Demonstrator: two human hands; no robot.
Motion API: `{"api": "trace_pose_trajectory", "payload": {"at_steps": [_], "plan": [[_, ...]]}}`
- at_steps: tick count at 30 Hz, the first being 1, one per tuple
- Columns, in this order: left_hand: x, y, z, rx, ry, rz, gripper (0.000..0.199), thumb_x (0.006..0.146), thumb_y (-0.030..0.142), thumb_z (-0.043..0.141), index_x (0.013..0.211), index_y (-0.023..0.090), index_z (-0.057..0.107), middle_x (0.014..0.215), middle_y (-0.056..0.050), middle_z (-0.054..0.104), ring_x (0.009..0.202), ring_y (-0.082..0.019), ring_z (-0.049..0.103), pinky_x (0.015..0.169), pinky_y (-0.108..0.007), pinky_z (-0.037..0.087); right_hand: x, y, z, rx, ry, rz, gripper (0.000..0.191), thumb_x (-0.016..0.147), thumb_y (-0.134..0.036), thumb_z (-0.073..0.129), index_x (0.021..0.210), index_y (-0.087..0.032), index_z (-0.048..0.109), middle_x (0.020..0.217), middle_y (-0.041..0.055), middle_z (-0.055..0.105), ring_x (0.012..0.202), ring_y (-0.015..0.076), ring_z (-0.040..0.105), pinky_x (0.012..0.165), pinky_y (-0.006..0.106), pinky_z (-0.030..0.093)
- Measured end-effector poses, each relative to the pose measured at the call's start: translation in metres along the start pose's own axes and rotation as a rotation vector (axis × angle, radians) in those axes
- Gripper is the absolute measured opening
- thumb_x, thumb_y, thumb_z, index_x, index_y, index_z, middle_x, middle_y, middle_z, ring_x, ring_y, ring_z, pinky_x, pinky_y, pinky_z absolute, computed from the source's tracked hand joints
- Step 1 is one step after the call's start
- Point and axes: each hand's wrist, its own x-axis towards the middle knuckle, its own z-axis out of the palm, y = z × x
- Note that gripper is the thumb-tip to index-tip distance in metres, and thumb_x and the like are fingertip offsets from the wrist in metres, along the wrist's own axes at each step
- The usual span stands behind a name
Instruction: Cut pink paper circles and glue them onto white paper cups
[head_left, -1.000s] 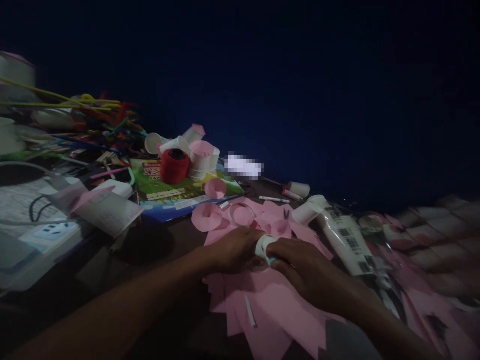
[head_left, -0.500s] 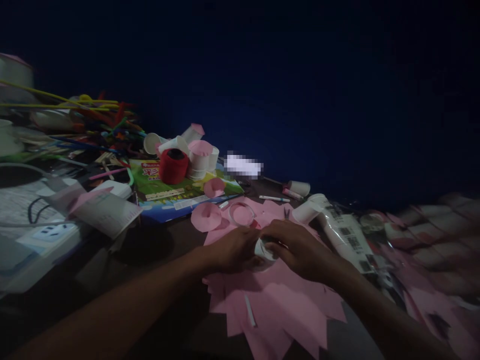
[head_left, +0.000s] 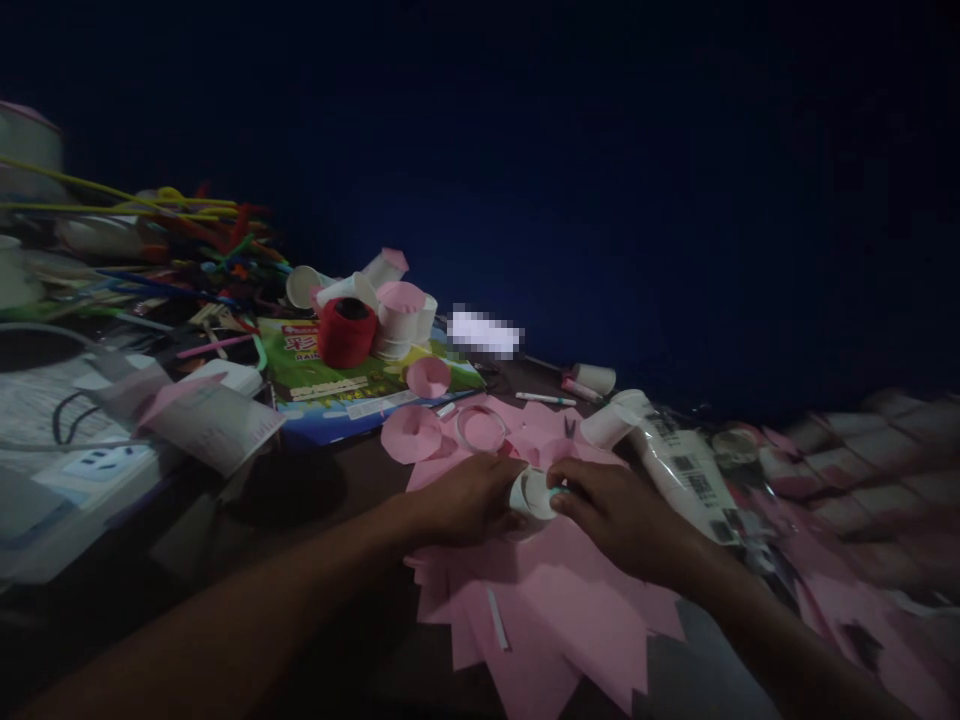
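Through the head camera I have both hands together over the middle of the table, clamped on one small white cup. My left hand wraps its left side, I think as a brace, so the wall can't slip or buckle. My right hand has thumb and finger pinched at its right rim; a small teal bit shows there, too little for me to name. A fingertip pinch suits fine work at a thin edge better than a full fist would.

The cup sits above pink paper fanned toward the near edge, with a white strip lying on it. Just beyond the hands are a pale ring, a pink disc and scissors, probably left there to be within easy reach. The marker lies farther toward the far edge.

A red spool rests on a green and blue packet to the far left, near some cups capped in pink, apparently parked out of the way. Toward the left edge a power strip lies well apart from the cup.
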Motion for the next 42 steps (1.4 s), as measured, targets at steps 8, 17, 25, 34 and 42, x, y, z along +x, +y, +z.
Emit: {"api": "trace_pose_trajectory", "payload": {"at_steps": [8,17,25,34,42], "plan": [[-0.001,-0.005,0.002,-0.07,-0.035,0.069,0.012,0.072,0.019,0.058,0.082,0.017,0.053,0.078,-0.001,0.061,0.067,-0.013,0.053,0.062,-0.023,0.037,0.0,-0.001,0.004,1.165,-0.087,0.33,0.017,0.081,-0.035,0.052,0.083,-0.019,0.051,0.055,-0.0045,0.044,0.043,0.0038,0.031,0.039,0.015,0.014],[0.0,-0.004,0.002,-0.023,-0.023,0.012,0.018,0.069,0.019,0.058,0.086,0.018,0.053,0.084,-0.003,0.061,0.073,-0.016,0.053,0.064,-0.025,0.036,0.006,0.031,0.013,1.6,-0.051,0.334,0.014,0.079,-0.03,0.058,0.085,-0.019,0.052,0.067,0.0013,0.061,0.036,-0.0008,0.031,0.035,0.013,0.018],[-0.001,0.003,-0.003,-0.048,-0.033,-0.021,0.016,0.069,0.02,0.06,0.084,0.017,0.053,0.084,-0.003,0.059,0.074,-0.016,0.051,0.063,-0.025,0.033,0.026,0.046,0.01,1.431,0.122,0.175,0.016,0.072,-0.019,0.066,0.083,-0.018,0.054,0.086,0.004,0.066,0.045,0.0028,0.041,0.044,0.018,0.032],[-0.004,0.001,-0.004,-0.103,-0.01,-0.006,0.023,0.069,0.024,0.062,0.089,0.018,0.053,0.089,-0.004,0.058,0.079,-0.017,0.05,0.066,-0.026,0.035,0.081,0.079,0.026,1.053,0.335,0.181,0.027,0.064,-0.028,0.067,0.086,-0.015,0.06,0.07,0.0001,0.06,0.053,0.0079,0.049,0.052,0.022,0.038],[-0.005,-0.002,-0.004,-0.092,-0.011,-0.026,0.029,0.07,0.031,0.063,0.093,0.018,0.051,0.093,-0.005,0.058,0.082,-0.018,0.051,0.07,-0.027,0.037,0.136,0.103,0.041,0.51,0.485,0.174,0.023,0.064,-0.026,0.06,0.084,-0.014,0.061,0.08,0.0043,0.064,0.072,0.0158,0.057,0.069,0.03,0.043]]}}
